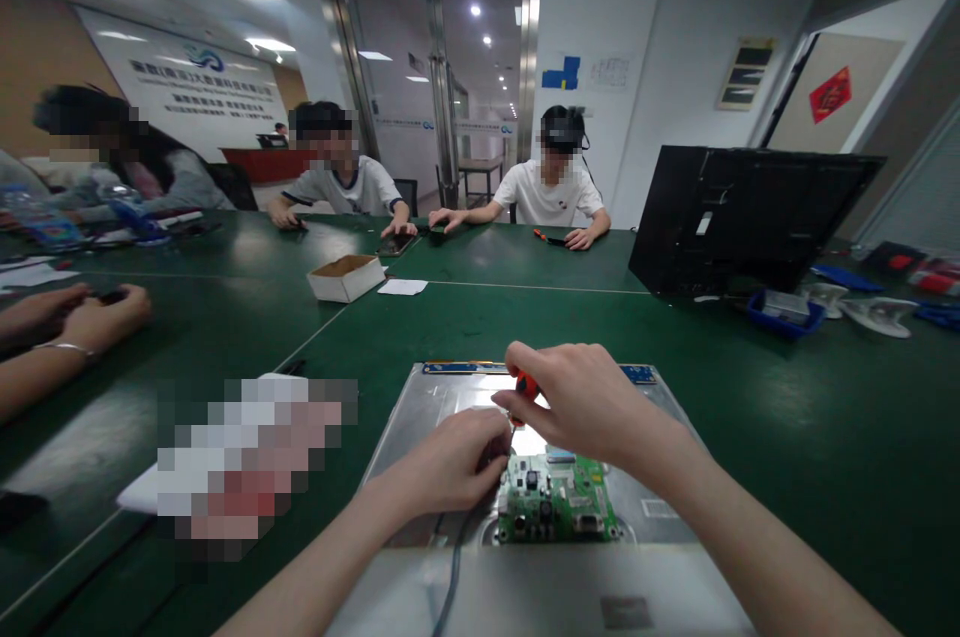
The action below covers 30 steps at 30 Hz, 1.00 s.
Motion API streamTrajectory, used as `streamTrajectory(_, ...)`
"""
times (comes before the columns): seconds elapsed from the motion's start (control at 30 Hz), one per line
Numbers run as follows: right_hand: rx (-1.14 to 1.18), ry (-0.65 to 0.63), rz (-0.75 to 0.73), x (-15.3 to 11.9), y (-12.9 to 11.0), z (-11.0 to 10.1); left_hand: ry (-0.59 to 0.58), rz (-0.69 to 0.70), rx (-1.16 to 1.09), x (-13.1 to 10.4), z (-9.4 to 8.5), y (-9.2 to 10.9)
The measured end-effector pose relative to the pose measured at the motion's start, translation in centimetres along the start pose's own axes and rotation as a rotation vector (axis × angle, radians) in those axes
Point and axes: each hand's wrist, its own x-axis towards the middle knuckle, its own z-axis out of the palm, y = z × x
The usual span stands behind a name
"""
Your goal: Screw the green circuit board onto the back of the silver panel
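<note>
A silver metal panel lies in front of me with a green circuit board on its middle. My right hand is closed around the orange-and-black handle of a screwdriver. Its thin shaft points down at the board's upper left corner. Beside that tip, my left hand rests low on the panel with its fingers curled together. What those fingers pinch, if anything, is hidden. A grey cable runs from under my left wrist toward the front edge.
A black monitor or TV stands at the right, near a blue tray. A small white box and a paper slip lie ahead on the green table. Several people sit around; another person's hands are at the left.
</note>
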Motion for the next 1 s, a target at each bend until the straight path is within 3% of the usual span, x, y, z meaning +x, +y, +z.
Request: streamTrajectory(1.0, 0.066, -0.003, -0.018, -0.18, -0.29, -0.28, 0.022, 0.021, -0.028, -0.08, -0.13, 0.20)
